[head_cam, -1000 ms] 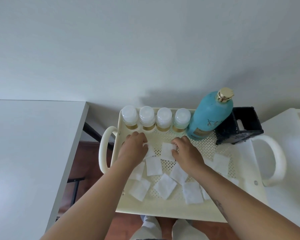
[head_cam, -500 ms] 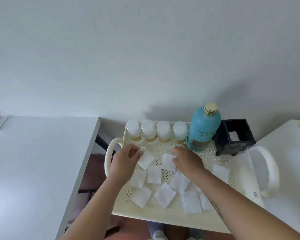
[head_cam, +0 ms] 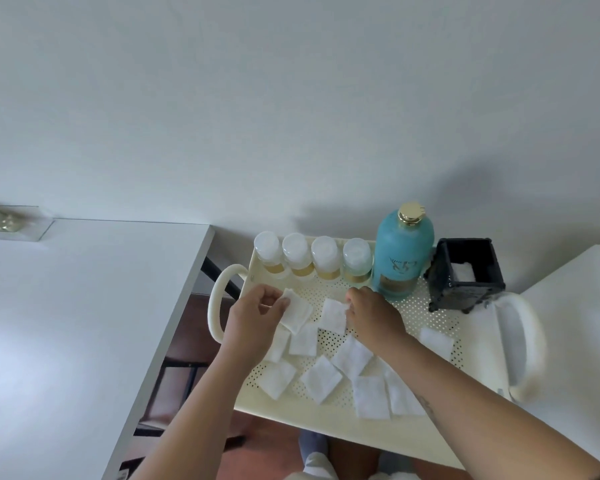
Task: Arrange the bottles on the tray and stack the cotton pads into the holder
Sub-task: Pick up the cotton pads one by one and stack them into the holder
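Observation:
A cream perforated tray [head_cam: 326, 415] with two loop handles holds several small white-capped bottles [head_cam: 310, 256] in a row along its back edge, beside a tall teal bottle [head_cam: 402, 254] with a gold cap. At the back right stands a black square holder [head_cam: 466, 275] with a white pad inside. Several square cotton pads [head_cam: 321, 377] lie scattered on the tray floor. My left hand [head_cam: 253, 318] pinches one cotton pad [head_cam: 297, 311] lifted off the tray. My right hand [head_cam: 373, 315] has its fingertips closed on the edge of another pad [head_cam: 333, 315], which lies flat.
A white table [head_cam: 84, 323] stands to the left, with a clear object [head_cam: 11, 220] at its far corner. Another white surface [head_cam: 575, 341] adjoins the tray on the right. A plain wall rises behind. Brown floor and my feet show below the tray.
My left hand has picked a cotton pad up off the tray and holds it raised. My right hand stays on a pad near the bottles. The camera has tilted upward.

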A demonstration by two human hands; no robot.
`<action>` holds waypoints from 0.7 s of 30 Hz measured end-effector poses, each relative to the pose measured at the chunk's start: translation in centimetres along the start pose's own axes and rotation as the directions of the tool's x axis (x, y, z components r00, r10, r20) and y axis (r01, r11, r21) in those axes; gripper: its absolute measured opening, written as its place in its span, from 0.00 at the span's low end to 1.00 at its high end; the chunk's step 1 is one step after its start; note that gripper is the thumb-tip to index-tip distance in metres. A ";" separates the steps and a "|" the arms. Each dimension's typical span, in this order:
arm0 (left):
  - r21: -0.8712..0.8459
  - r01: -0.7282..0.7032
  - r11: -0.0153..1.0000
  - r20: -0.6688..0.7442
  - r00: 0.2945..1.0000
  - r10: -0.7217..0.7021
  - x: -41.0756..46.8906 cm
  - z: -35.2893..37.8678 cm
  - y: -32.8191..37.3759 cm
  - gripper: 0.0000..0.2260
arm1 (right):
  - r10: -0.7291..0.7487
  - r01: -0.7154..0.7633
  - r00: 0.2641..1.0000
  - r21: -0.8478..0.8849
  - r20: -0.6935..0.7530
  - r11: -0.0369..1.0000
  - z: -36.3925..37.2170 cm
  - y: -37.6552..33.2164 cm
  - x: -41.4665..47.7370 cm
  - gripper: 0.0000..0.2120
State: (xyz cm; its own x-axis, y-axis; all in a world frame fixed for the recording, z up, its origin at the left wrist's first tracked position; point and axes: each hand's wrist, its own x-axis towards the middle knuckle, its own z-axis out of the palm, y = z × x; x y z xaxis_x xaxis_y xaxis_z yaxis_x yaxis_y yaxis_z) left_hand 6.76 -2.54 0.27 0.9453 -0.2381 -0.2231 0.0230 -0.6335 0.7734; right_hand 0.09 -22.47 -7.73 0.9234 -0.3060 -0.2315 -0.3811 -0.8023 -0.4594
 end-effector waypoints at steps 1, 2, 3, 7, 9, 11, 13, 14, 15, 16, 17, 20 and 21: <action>0.000 0.004 1.000 -0.006 1.000 -0.004 -0.2 0.1 0.1 0.03 | -0.006 0.006 1.000 -0.001 0.004 1.000 0.2 -0.2 0.1 0.09; 0.004 0.006 1.000 -0.010 1.000 -0.006 -0.2 0.2 0.1 0.03 | -0.008 0.008 1.000 -0.001 -0.002 1.000 0.3 -0.3 0.2 0.09; 0.010 0.005 1.000 -0.010 1.000 -0.005 -0.3 0.3 0.2 0.03 | -0.011 0.011 1.000 -0.006 -0.018 1.000 0.5 -0.5 0.2 0.08; 0.007 0.002 1.000 -0.006 1.000 -0.001 -0.6 0.7 0.3 0.04 | -0.042 0.036 0.995 -0.072 -0.087 0.997 1.1 -0.9 0.2 0.04; 0.001 0.001 1.000 -0.001 1.000 -0.001 -0.9 1.0 0.5 0.04 | -0.040 0.033 0.993 -0.066 -0.111 0.997 1.0 -0.7 0.2 0.04; 0.007 0.000 1.000 -0.005 1.000 0.000 -1.1 1.3 0.6 0.04 | -0.029 0.023 0.992 -0.047 -0.125 0.999 0.8 -0.4 0.2 0.05; 0.006 -0.002 1.000 -0.016 1.000 0.002 -1.2 1.5 0.7 0.03 | -0.028 0.023 0.990 -0.037 -0.135 0.999 0.6 -0.1 0.3 0.06; -0.002 0.000 1.000 -0.019 1.000 0.000 -1.3 1.6 0.8 0.03 | -0.029 0.025 0.990 -0.031 -0.135 0.999 0.5 -0.1 0.2 0.06; -0.009 0.001 1.000 -0.020 1.000 -0.001 -1.3 1.7 0.9 0.03 | -0.028 0.025 0.991 -0.021 -0.134 0.999 0.3 -0.1 0.2 0.06; -0.011 0.000 1.000 -0.019 1.000 0.000 -1.3 1.7 1.0 0.03 | -0.024 0.023 0.991 -0.005 -0.133 1.000 0.1 -0.2 0.1 0.07; -0.012 -0.003 1.000 -0.017 1.000 0.003 -1.4 1.8 1.2 0.03 | -0.018 0.020 0.991 0.013 -0.134 1.000 -0.2 -0.3 -0.1 0.07; -0.044 -0.016 0.999 -0.012 1.000 0.015 -1.6 2.0 1.5 0.03 | -0.021 0.035 0.990 0.095 -0.139 0.995 -1.5 -0.5 -1.1 0.07; -0.062 -0.019 0.998 -0.007 1.000 0.019 -1.7 2.1 1.6 0.02 | -0.030 0.048 0.990 0.134 -0.137 0.990 -2.1 -0.4 -1.8 0.06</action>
State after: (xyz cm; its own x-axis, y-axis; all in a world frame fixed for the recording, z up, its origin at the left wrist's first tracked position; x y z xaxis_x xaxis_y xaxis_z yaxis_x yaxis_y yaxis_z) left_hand 4.53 -4.69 0.66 0.9479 -0.2443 -0.2042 0.0251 -0.5820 0.8128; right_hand -1.33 -22.70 -5.37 0.9318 -0.3496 -0.0980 -0.3388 -0.7403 -0.5806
